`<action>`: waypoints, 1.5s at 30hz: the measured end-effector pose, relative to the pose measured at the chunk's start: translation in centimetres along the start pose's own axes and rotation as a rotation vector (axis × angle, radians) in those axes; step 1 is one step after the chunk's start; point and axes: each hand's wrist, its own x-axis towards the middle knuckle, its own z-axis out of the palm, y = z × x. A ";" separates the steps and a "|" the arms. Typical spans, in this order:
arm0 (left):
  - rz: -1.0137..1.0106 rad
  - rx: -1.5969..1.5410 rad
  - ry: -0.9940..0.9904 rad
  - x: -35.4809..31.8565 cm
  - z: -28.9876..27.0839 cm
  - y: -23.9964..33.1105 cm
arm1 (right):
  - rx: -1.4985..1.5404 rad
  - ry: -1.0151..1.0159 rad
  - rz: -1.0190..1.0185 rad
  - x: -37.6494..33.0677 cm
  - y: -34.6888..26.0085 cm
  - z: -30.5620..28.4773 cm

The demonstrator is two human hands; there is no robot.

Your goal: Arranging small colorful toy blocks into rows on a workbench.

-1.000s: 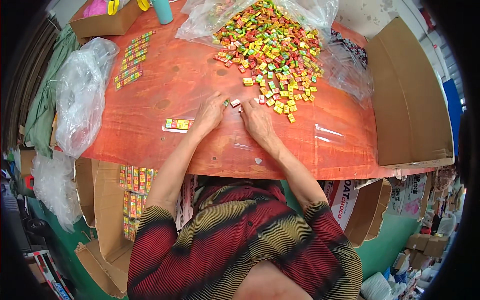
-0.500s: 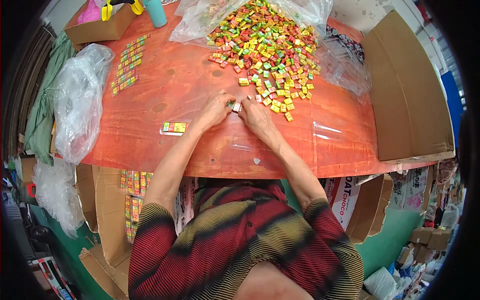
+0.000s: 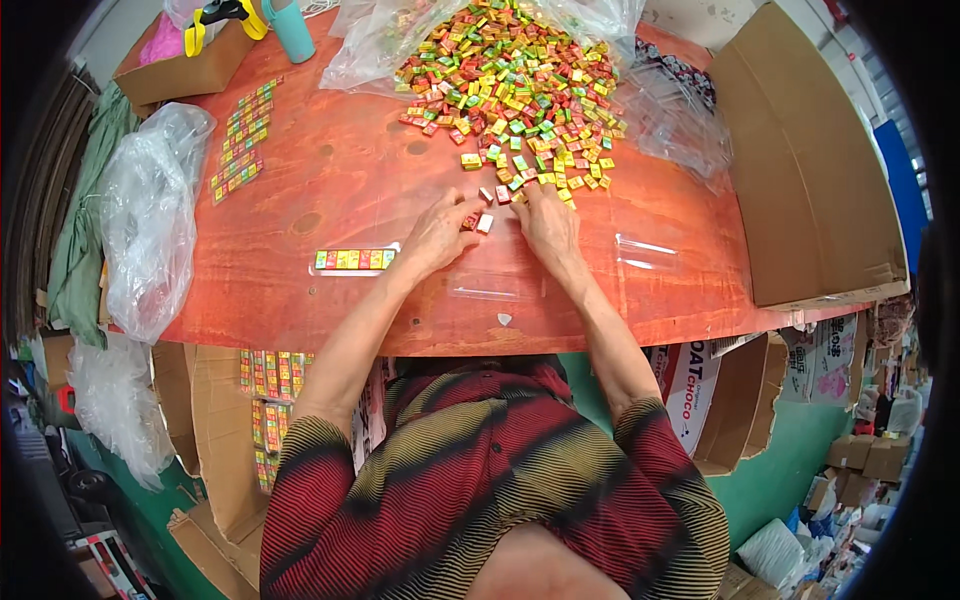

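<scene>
My left hand (image 3: pixel 438 234) is closed, thumb and fingers gripping small red-and-white boxes (image 3: pixel 484 223) above the table middle. To its right, my right hand (image 3: pixel 551 228) has its fingers bent at the near edge of the pile, around a small yellow box (image 3: pixel 518 198). A loose red-and-white box (image 3: pixel 503 195) lies between the two hands. Left of my left forearm, a clear plastic tray (image 3: pixel 313 268) holds a row of small colourful boxes (image 3: pixel 355 260). The big pile of red, yellow and green boxes (image 3: pixel 520 90) spreads out beyond my hands.
Clear trays lie before me (image 3: pixel 485 294) and at right (image 3: pixel 648 253). Rows of boxes (image 3: pixel 243 135) stand at far left, by a crumpled plastic bag (image 3: pixel 150 220). A tall cardboard box (image 3: pixel 810 170) borders the right side. A turquoise bottle (image 3: pixel 290 32) is at the back.
My hands have moved apart; the right one has gone rightward to the pile's edge. The left forearm has shifted, showing more of the filled tray. The view has shifted slightly.
</scene>
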 end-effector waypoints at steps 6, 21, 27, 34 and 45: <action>-0.055 0.091 0.017 0.2 1.1 0.8 | 0.028 0.144 -0.138 -0.4 0.5 1.9; -0.081 0.044 0.021 0.5 1.1 1.5 | 0.075 0.015 -0.212 2.4 0.5 1.9; -0.033 0.060 0.046 0.8 1.8 1.6 | 0.029 0.023 -0.202 1.5 1.6 0.7; -0.064 0.084 0.058 0.4 1.4 1.8 | 0.001 0.005 -0.222 -0.7 2.8 0.1; -0.047 0.083 0.028 0.5 1.5 1.9 | 0.157 0.080 -0.117 -3.0 2.9 -1.2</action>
